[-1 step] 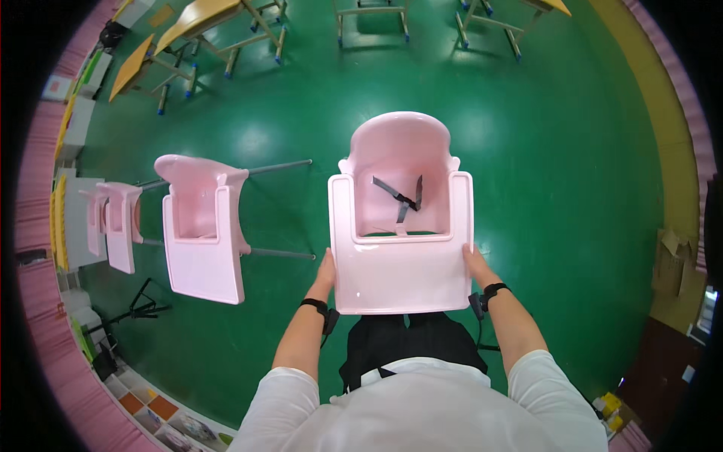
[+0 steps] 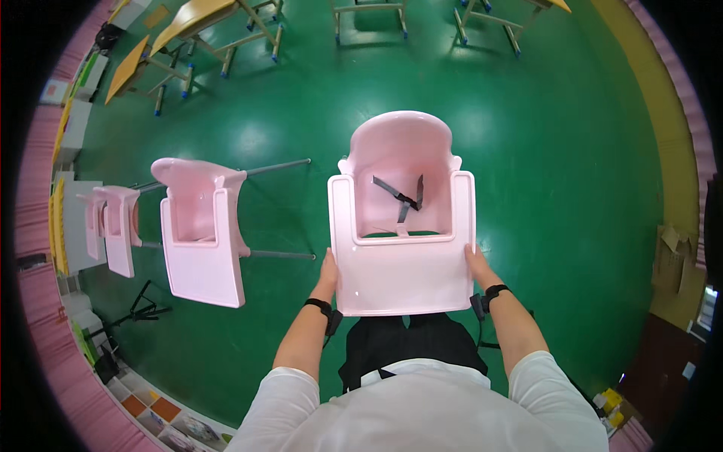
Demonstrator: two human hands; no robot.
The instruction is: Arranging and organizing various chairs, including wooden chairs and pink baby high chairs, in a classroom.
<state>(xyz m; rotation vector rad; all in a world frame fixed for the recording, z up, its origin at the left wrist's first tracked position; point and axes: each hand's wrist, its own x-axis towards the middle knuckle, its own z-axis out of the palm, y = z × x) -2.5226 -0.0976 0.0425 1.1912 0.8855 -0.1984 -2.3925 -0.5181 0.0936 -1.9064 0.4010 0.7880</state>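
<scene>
A pale pink high chair [image 2: 401,135] stands right in front of me. Its broad tray [image 2: 405,279] faces my body. At the tray's left side, my left hand [image 2: 327,269] grips the edge. My right hand [image 2: 477,265] holds the opposite edge at about the same height. Both hands' fingers are mostly hidden beneath and behind the tray. Inside the seat lies a dark grey safety harness [image 2: 404,202], its straps crossing at a black buckle. The chair's legs are hidden under the seat and tray.
To the left, another pink high chair [image 2: 202,248] has grey legs splayed out toward mine. Smaller-looking pink chairs [image 2: 118,230] stand beyond it. A black folding stand [image 2: 141,307] sits at lower left. Wooden desks [image 2: 196,22] line the far side; a cardboard box [image 2: 666,260] is at right.
The view has shifted very slightly, so the chairs at left appear a little lower and further left. Both hands keep their hold on the tray.
</scene>
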